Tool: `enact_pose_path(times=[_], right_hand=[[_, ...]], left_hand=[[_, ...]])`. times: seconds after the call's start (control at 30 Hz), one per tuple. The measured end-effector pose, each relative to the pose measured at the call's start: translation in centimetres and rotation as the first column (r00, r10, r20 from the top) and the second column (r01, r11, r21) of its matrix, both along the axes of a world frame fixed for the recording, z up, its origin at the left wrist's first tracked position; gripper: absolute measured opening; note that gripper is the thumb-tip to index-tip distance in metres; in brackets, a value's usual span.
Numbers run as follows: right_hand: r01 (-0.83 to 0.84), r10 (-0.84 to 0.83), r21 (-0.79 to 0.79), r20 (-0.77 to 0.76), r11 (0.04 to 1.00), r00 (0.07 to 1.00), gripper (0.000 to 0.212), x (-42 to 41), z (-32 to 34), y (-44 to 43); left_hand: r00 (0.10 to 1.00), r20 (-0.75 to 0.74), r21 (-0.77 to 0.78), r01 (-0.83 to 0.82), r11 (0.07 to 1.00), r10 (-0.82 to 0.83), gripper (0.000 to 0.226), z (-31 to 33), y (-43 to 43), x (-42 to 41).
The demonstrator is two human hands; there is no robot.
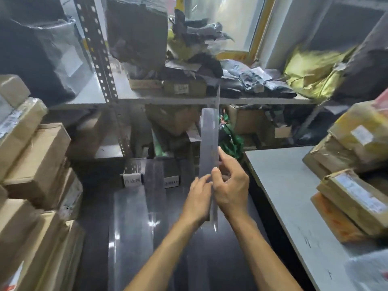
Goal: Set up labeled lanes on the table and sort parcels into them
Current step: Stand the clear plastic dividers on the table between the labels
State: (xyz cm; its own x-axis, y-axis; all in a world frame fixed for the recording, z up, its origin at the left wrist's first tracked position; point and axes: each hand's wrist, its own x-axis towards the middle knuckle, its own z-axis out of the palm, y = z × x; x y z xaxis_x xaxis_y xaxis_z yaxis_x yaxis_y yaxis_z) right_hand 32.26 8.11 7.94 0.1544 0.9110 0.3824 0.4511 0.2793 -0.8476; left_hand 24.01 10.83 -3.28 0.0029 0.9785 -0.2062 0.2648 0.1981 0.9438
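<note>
- Both hands are holding one translucent plastic strip (207, 133) in the head view. The left hand (198, 198) is pinching its lower part from the left. The right hand (230, 185) is gripping it from the right, with the fingers curling round the edge.
- That strip is standing nearly upright in the air, its top end reaching as high as the shelf rack (189, 100) behind and its lower end passing between the wrists. It is touching nothing but the hands.
- Below the hands, flat clear strips (130, 227) are lying lengthwise on the dark surface (96, 217). White label tags (132, 180) are sitting at their far ends, with writing too blurred to read.
- Taped parcels (357, 202) are sitting stacked on the white surface (283, 196) to the right, and cardboard boxes (35, 164) are stacked on the left.
- Judging by its look, the strip is light, thin and fairly stiff, though a piece this long is likely to flex or wobble at the free end. Its smooth faces are probably slippery.
- Both grips are sitting close together near the lower end, leaving most of the length unsupported. Spreading the hold, with one hand nearer the middle, would probably steady it for laying down as a lane divider.
</note>
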Motion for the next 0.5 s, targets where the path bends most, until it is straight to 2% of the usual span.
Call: enact_pose_path(times=[0.1, 0.23, 0.37, 0.5], right_hand=[[0.024, -0.023, -0.082, 0.018, 0.996, 1.0, 0.051, 5.0, -2.3, 1.9], [0.0, 0.014, -0.185, 0.075, 0.983, 0.997, 0.052, 9.6, -6.6, 4.5], [-0.073, 0.104, -0.285, 0.095, 0.956, 0.99, 0.053, 11.6, -10.2, 6.4], [-0.09, 0.15, -0.361, 0.141, 0.928, 0.978, 0.052, 11.8, -12.6, 7.7]], left_hand=[[0.997, 0.019, -0.064, 0.074, 0.995, -0.073, 0.045, -1.8, 1.0, 4.8], [0.998, 0.065, -0.186, 0.016, 0.983, -0.004, 0.058, -5.0, 1.3, 8.1], [0.992, 0.112, -0.26, -0.03, 0.965, 0.061, 0.056, -5.3, 2.6, 10.0], [0.968, 0.153, -0.357, -0.134, 0.925, 0.199, 0.073, -6.3, 4.1, 10.4]])
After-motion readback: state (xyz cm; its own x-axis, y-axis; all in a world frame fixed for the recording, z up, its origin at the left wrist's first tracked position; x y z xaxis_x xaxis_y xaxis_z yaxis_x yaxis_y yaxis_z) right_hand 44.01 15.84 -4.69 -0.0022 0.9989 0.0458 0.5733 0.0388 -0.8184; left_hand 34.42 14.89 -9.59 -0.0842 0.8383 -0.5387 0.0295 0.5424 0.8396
